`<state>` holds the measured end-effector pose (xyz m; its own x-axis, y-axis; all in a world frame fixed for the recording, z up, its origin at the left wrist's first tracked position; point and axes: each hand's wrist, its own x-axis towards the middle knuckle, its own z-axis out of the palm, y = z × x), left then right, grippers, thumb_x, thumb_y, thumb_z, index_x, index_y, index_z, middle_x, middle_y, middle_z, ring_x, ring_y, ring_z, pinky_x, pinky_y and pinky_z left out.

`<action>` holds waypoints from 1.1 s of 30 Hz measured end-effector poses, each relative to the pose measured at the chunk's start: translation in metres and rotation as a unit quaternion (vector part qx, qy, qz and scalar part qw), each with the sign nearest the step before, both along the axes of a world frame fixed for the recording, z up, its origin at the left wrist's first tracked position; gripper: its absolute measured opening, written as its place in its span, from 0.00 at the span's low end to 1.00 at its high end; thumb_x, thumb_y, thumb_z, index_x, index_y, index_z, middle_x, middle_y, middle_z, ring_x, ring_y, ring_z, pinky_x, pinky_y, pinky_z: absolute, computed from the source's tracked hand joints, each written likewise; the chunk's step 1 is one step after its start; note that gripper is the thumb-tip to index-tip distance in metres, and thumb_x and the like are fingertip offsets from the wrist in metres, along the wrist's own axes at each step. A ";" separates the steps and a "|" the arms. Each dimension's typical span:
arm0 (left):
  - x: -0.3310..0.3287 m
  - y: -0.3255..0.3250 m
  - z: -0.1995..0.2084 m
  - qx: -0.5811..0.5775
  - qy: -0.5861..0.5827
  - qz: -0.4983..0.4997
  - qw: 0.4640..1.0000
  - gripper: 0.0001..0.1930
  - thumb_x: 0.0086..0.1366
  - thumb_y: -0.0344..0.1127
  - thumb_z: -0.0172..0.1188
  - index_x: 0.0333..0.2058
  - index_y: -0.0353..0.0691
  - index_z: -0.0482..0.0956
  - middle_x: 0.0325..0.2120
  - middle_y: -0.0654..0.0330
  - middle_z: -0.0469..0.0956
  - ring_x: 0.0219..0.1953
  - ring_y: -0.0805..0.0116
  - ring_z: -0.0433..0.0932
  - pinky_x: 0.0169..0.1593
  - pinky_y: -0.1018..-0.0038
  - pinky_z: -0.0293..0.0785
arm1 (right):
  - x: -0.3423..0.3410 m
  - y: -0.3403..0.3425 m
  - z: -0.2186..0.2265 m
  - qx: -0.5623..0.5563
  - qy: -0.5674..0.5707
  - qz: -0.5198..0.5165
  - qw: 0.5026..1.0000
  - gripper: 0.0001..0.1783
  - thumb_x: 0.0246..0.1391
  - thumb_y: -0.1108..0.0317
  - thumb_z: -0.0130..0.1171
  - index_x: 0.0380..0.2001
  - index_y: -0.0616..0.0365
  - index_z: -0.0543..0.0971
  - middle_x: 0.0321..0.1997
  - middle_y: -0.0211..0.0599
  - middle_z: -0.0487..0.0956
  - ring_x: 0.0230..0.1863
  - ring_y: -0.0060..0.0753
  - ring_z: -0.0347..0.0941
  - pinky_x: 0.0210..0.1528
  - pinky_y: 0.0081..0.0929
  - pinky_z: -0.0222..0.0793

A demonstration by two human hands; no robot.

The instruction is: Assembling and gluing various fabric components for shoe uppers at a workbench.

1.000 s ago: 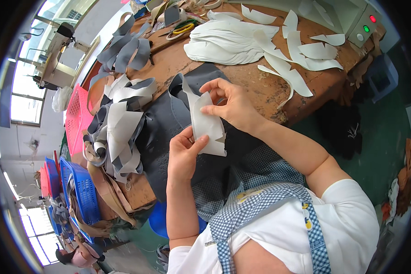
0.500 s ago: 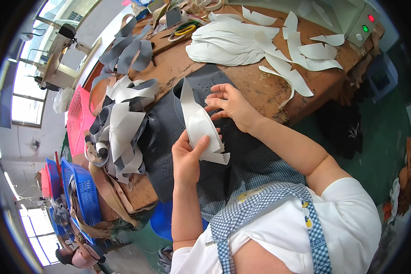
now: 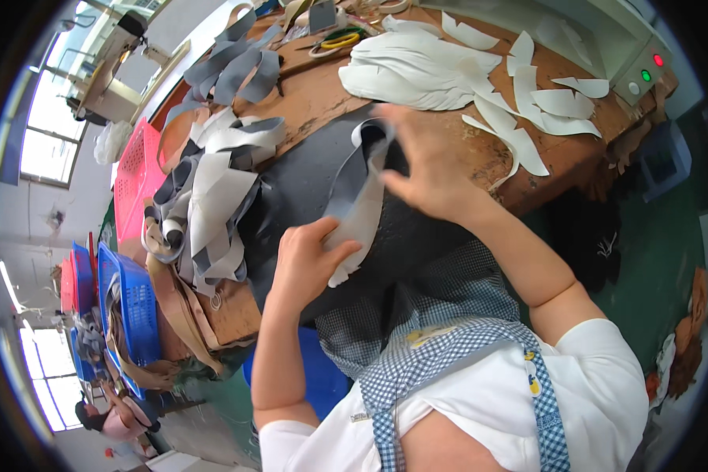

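Observation:
My left hand (image 3: 307,256) is closed on the lower end of a curved strip of leather-like material (image 3: 363,212), white on one face and grey on the other. The strip arches away from me and bends over in a loop at its far end. Close by that loop, on its right, is my right hand (image 3: 436,161), smeared by motion, so I cannot tell whether its fingers touch the strip. Beneath both hands a black sheet (image 3: 291,197) covers part of the worktable and hangs toward my checked apron (image 3: 448,346).
A pile of white-and-grey strips (image 3: 212,197) lies left of the sheet. White cut pieces (image 3: 417,67) spread across the far brown tabletop (image 3: 315,98), near yellow-handled scissors (image 3: 338,41). Pink (image 3: 139,169) and blue baskets (image 3: 138,303) stand left; a machine with lit buttons (image 3: 645,75) is far right.
The strip has turned in my left hand, so its grey inner face and looped far end show. My left hand shifted slightly left, and my right hand moved right and blurred.

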<state>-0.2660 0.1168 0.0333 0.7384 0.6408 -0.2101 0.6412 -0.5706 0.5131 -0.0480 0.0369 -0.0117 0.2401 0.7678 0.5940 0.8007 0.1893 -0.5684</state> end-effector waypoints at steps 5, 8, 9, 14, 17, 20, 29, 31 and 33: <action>0.034 -0.012 0.013 0.383 -0.279 -0.033 0.880 0.16 0.49 0.28 0.70 0.36 0.35 0.75 0.33 0.54 0.75 0.36 0.54 0.73 0.40 0.62 0.72 | -0.015 0.005 0.009 -0.166 0.188 0.231 0.940 0.35 0.44 0.80 0.63 0.59 0.58 0.70 0.41 0.44 0.79 0.43 0.40 0.76 0.51 0.32 0.73; 0.014 -0.031 -0.020 0.078 -0.354 0.221 0.905 0.09 0.64 0.31 0.64 0.28 0.36 0.74 0.24 0.61 0.76 0.23 0.73 0.71 0.30 0.73 0.70 | -0.002 -0.019 -0.012 -0.134 0.220 0.216 0.942 0.29 0.43 0.82 0.62 0.53 0.57 0.76 0.37 0.39 0.80 0.39 0.33 0.77 0.47 0.29 0.74; 0.003 -0.036 -0.026 -0.089 -0.314 0.232 0.916 0.17 0.70 0.41 0.58 0.25 0.36 0.74 0.20 0.65 0.75 0.20 0.79 0.69 0.27 0.77 0.69 | -0.002 -0.026 -0.019 -0.117 0.236 0.200 0.944 0.27 0.43 0.83 0.62 0.50 0.58 0.77 0.37 0.37 0.80 0.39 0.31 0.77 0.46 0.28 0.74; 0.000 -0.052 -0.064 -0.386 -0.303 0.295 0.820 0.21 0.72 0.52 0.52 0.36 0.35 0.75 0.29 0.61 0.77 0.27 0.76 0.74 0.32 0.79 0.73 | -0.010 -0.061 -0.021 -0.146 0.276 0.158 0.937 0.23 0.43 0.82 0.60 0.46 0.58 0.79 0.36 0.35 0.79 0.39 0.29 0.76 0.46 0.26 0.73; 0.015 -0.069 -0.057 -0.414 -0.322 0.351 0.776 0.21 0.72 0.51 0.52 0.41 0.35 0.74 0.33 0.60 0.77 0.32 0.75 0.75 0.36 0.77 0.76 | -0.004 -0.067 -0.032 -0.157 0.276 0.136 0.938 0.22 0.42 0.81 0.61 0.45 0.57 0.80 0.36 0.35 0.78 0.38 0.29 0.76 0.46 0.26 0.72; 0.007 -0.062 -0.064 -0.438 -0.363 0.323 0.756 0.16 0.70 0.45 0.57 0.42 0.35 0.74 0.34 0.62 0.77 0.36 0.76 0.75 0.39 0.77 0.77 | 0.002 -0.070 -0.030 -0.214 0.280 0.188 0.917 0.25 0.43 0.79 0.65 0.49 0.61 0.77 0.44 0.37 0.79 0.45 0.27 0.75 0.50 0.25 0.70; 0.025 -0.068 -0.051 -0.356 -0.390 0.190 0.828 0.08 0.66 0.32 0.63 0.38 0.35 0.75 0.34 0.63 0.77 0.35 0.78 0.75 0.40 0.79 0.74 | -0.009 -0.035 -0.015 -0.270 0.605 0.151 0.734 0.18 0.63 0.57 0.57 0.43 0.63 0.80 0.37 0.35 0.82 0.37 0.22 0.78 0.39 0.24 0.75; 0.026 -0.070 -0.053 -0.316 -0.428 0.202 0.822 0.08 0.66 0.30 0.62 0.38 0.34 0.74 0.35 0.62 0.76 0.36 0.77 0.75 0.41 0.78 0.75 | -0.011 -0.032 -0.019 -0.253 0.615 0.140 0.733 0.19 0.65 0.56 0.53 0.40 0.62 0.81 0.35 0.34 0.82 0.33 0.21 0.78 0.35 0.23 0.75; 0.026 -0.065 -0.049 -0.343 -0.430 0.210 0.808 0.08 0.66 0.30 0.61 0.39 0.33 0.74 0.36 0.62 0.76 0.36 0.77 0.75 0.41 0.77 0.76 | -0.015 -0.030 -0.023 -0.221 0.572 0.152 0.775 0.18 0.65 0.57 0.55 0.40 0.63 0.81 0.35 0.34 0.82 0.33 0.21 0.78 0.34 0.22 0.75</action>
